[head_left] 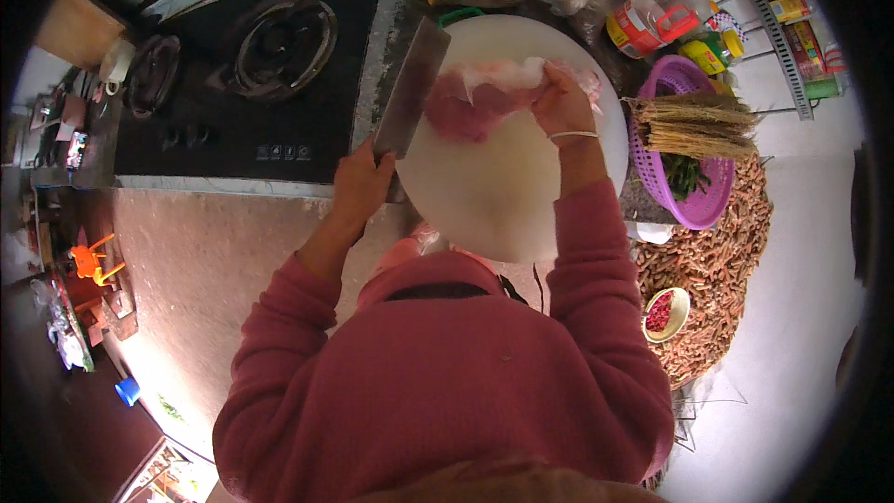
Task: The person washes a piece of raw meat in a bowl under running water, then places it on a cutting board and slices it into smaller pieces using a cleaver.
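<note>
My left hand (363, 179) is closed round the handle of a cleaver (413, 88), its broad blade pointing up and away at the left rim of a round white cutting board (498, 191). On the far half of that board lies a piece of raw meat (470, 104), pink and red with pale fat along its far side. The fingers of my right hand (564, 104) grip the meat at its right end. A pale band circles my right wrist. The blade stands beside the meat's left end; whether they touch I cannot tell.
Left of the board is a black gas stove (279, 121). At the right, a purple basket (703, 210) holds greens, with a straw brush (694, 126) across it. Bottles, a red-handled jug (643, 26) and a wall rack (780, 47) stand behind. A bowl (677, 321) of red bits sits on a brown heap.
</note>
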### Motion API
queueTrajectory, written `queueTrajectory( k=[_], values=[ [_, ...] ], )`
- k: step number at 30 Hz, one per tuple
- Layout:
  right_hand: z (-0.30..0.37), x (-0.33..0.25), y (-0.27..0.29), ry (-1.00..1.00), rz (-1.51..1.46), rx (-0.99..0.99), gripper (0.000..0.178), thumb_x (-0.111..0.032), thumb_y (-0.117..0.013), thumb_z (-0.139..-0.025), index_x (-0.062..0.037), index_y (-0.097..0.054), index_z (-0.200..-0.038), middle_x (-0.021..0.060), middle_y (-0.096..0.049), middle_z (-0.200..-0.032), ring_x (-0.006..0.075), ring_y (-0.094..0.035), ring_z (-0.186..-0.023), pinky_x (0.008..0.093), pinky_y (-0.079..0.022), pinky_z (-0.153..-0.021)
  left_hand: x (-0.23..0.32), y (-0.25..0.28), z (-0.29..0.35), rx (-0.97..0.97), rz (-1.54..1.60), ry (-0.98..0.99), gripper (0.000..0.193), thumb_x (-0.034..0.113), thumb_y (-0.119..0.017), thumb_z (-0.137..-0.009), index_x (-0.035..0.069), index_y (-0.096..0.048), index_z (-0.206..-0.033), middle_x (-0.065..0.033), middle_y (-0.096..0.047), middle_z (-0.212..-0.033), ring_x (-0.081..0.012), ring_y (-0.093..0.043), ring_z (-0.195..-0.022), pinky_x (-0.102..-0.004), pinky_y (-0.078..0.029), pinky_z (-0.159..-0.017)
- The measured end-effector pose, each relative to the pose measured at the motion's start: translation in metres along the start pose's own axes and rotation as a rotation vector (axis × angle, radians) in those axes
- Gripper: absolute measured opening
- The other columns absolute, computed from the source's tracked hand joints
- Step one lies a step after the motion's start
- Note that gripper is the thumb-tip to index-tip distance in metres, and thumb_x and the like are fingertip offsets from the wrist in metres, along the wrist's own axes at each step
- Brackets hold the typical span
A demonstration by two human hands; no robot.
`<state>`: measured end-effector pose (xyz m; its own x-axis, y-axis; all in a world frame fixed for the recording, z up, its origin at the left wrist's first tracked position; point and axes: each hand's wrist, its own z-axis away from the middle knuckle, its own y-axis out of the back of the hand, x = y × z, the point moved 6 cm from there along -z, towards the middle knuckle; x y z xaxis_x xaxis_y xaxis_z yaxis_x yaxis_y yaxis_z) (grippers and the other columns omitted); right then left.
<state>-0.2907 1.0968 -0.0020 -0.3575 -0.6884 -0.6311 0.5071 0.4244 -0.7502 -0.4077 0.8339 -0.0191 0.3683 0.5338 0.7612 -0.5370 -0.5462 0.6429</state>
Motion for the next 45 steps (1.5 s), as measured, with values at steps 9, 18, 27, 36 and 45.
queueTrajectory(
  k=[9, 18, 27, 36, 45],
  values=[
    [0.006, -0.067, -0.065, -0.246, 0.449, -0.139, 0.026, -0.015, -0.04, -0.079, 0.0027, -0.052, -0.095, 0.0113, -0.055, -0.089, 0.0203, -0.053, -0.082, 0.0305, -0.043, -0.07, 0.005, 0.0, 0.0, -0.078, 0.008, 0.109, 0.034, 0.025, -0.049, -0.074, 0.001, -0.05, -0.097, -0.0217, -0.057, -0.076, -0.0376, -0.054, -0.074, -0.0415, -0.042, -0.067],
    [0.018, -0.07, -0.033, -0.248, 1.356, -0.241, 0.016, -0.015, -0.046, -0.074, -0.0022, -0.055, -0.078, 0.0093, -0.056, -0.076, 0.0181, -0.054, -0.069, 0.0285, -0.044, -0.064, 0.01, 0.002, -0.002, -0.027, -0.061, -0.01, 0.03, 0.023, -0.051, -0.073, -0.002, -0.052, -0.091, -0.0184, -0.057, -0.07, -0.0306, -0.056, -0.061, -0.0369, -0.043, -0.057],
    [0.103, -0.007, 0.003, 0.098, 1.679, -0.056, 0.011, -0.007, -0.047, -0.066, 0.003, -0.048, -0.062, 0.0167, -0.05, -0.066, 0.0334, -0.049, -0.067, 0.0372, -0.04, -0.063, 0.063, 0.012, -0.006, -0.39, 0.126, -0.1, 0.024, 0.02, -0.049, -0.073, 0.001, -0.052, -0.088, -0.0195, -0.057, -0.075, -0.0357, -0.054, -0.072, -0.0385, -0.042, -0.063],
    [0.135, 0.004, 0.014, 0.182, 1.369, 0.216, 0.02, -0.015, -0.048, -0.076, 0.0028, -0.054, -0.084, 0.0036, -0.052, -0.066, 0.0116, -0.048, -0.063, 0.0255, -0.039, -0.059, 0.137, -0.024, 0.011, -0.582, -0.274, -0.641, 0.017, 0.015, -0.051, -0.074, -0.001, -0.051, -0.081, -0.0178, -0.053, -0.063, -0.0321, -0.052, -0.056, -0.0363, -0.04, -0.051],
    [0.124, -0.047, 0.006, -0.008, 0.567, 0.279, 0.029, -0.02, -0.053, -0.071, -0.0016, -0.054, -0.094, 0.006, -0.055, -0.081, 0.0135, -0.054, -0.064, 0.0282, -0.043, -0.044, 0.089, -0.012, -0.018, -0.354, -0.17, -0.274, 0.018, 0.017, -0.05, -0.074, 0.0, -0.052, -0.08, -0.012, -0.055, -0.063, -0.0217, -0.052, -0.058, -0.0322, -0.04, -0.054]
  ],
)
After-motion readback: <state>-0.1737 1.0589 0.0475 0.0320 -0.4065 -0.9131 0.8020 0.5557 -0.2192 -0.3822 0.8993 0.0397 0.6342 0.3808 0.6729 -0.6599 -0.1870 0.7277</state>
